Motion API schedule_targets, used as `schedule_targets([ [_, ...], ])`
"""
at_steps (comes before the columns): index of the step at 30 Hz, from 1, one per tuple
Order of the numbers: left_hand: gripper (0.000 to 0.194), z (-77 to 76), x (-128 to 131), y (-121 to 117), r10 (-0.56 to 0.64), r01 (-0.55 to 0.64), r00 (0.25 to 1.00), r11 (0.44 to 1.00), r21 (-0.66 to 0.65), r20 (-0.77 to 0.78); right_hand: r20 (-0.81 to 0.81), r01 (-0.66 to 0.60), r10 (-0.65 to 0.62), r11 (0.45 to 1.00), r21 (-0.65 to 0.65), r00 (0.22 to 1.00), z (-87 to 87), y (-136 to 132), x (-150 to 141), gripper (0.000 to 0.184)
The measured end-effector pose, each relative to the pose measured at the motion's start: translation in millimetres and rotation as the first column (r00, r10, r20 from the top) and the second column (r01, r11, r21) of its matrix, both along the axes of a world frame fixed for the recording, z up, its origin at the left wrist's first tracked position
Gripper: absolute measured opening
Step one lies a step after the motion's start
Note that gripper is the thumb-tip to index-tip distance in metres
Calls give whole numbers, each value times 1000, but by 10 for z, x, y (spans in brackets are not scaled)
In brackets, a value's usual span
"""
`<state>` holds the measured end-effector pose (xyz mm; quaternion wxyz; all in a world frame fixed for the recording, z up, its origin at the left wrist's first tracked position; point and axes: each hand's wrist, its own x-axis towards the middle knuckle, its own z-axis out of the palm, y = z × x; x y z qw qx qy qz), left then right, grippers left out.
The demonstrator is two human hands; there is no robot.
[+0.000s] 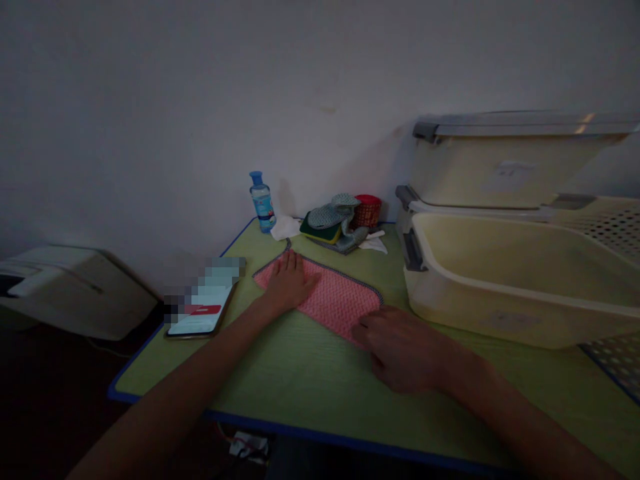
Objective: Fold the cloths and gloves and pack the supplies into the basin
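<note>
A pink textured cloth (334, 297) with a dark striped edge lies flat on the green table (300, 380). My left hand (290, 281) rests on the cloth's far left part, palm down with its fingers stretched out. At the near right corner, my right hand (400, 347) is closed, its fingertips on the cloth's edge. Part of that corner is hidden under the fingers.
A phone (197, 313) lies on the left. Behind the cloth are a blue bottle (263, 203), a white tissue (286, 228), a sponge (320, 230), a grey cloth (335, 212) and a red basket (367, 211). An open cream bin (490, 307) stands on the right.
</note>
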<state>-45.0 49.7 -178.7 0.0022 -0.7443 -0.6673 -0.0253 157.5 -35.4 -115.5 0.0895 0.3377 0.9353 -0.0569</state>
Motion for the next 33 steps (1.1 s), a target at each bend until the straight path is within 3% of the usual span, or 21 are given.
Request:
schedule_targets([
  [8, 78, 1, -47, 33, -77, 77, 997, 997, -9, 0, -35, -58, 53, 987, -152, 998, 25, -12, -41, 20],
  [14, 81, -16, -114, 79, -257, 256, 966, 966, -22, -29, -116, -121, 89, 944, -306, 989, 50, -114, -163, 18],
  [19, 82, 11, -138, 95, -423, 420, 904, 906, -53, -57, -158, -166, 109, 895, -413, 981, 9, -196, -254, 16],
  [24, 81, 55, -69, 42, -555, 554, 832, 831, -53, -13, -228, -223, 133, 872, -435, 965, -17, -323, -304, 9],
  [31, 83, 62, 64, -42, -626, 626, 779, 778, -56, 20, -315, -363, 236, 819, -445, 919, -15, -341, -315, 6],
  [33, 83, 78, 77, -54, -629, 629, 777, 775, -62, 21, -380, -312, 160, 870, -382, 911, -78, -269, -317, 7],
])
